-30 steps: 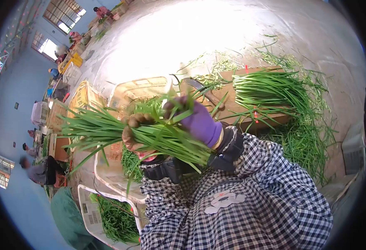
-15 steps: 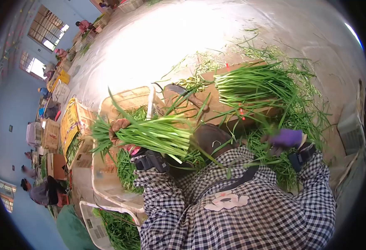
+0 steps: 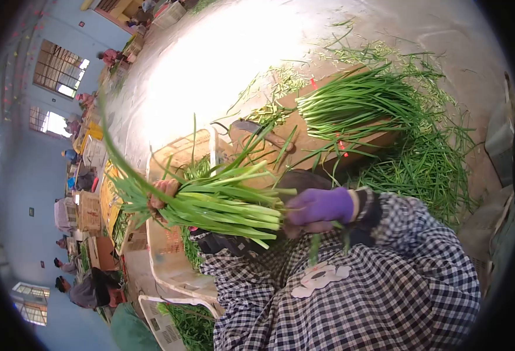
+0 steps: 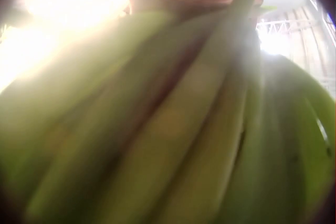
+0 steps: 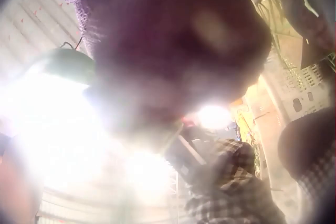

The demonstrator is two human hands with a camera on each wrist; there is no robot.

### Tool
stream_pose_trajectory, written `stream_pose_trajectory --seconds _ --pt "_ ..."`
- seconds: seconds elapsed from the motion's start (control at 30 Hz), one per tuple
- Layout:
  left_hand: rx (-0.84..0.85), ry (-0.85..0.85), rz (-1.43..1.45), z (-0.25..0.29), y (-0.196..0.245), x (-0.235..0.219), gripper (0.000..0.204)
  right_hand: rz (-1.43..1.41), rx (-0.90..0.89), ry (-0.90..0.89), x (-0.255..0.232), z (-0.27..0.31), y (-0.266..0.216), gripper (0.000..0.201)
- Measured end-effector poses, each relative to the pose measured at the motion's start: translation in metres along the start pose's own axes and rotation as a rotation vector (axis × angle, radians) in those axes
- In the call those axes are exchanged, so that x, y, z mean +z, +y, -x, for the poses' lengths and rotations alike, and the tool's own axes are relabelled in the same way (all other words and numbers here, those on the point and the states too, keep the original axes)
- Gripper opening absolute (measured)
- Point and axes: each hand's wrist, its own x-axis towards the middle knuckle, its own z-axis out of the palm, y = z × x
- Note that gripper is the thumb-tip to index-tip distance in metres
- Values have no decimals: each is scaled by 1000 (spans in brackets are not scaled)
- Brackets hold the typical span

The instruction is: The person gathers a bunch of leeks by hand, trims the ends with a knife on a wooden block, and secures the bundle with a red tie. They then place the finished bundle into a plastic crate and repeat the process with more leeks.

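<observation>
My left hand (image 3: 165, 193) grips a loose bunch of garlic chives (image 3: 228, 205) around the leaves, in front of my body. The pale stem ends point right, and green leaves fan out past my fingers to the left. My right hand (image 3: 322, 206), in a purple glove, is right at the stem ends with its fingers toward them; I cannot tell whether it pinches a stem. Blurred bits of leaf (image 3: 315, 248) show just below it. In the left wrist view, broad leaves (image 4: 173, 129) fill the picture; in the right wrist view, the glove (image 5: 173, 40) is dark and blurred.
A brown board (image 3: 380, 137) bears a neat pile of chives (image 3: 357, 99) by red bands (image 3: 340, 146). A curved blade with a wooden handle (image 3: 281, 140) lies nearer me. Trimmings (image 3: 427, 169) heap on the right; a pale crate (image 3: 175, 275) stands left. Several people sit along the far wall.
My right hand went from the bunch out to the right over the trimmings, then came back to the stem ends. My left hand kept hold of the chives throughout.
</observation>
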Motion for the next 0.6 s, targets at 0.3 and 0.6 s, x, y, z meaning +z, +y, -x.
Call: stream_pose_trajectory --seconds 0.3,0.6 --pt "173 49 -425 12 -1 -3 17 1517 1070 550 -14 127 -25 83" --pt "608 13 -1555 25 -16 -16 5 1234 -721 225 -3 -68 -62 66"
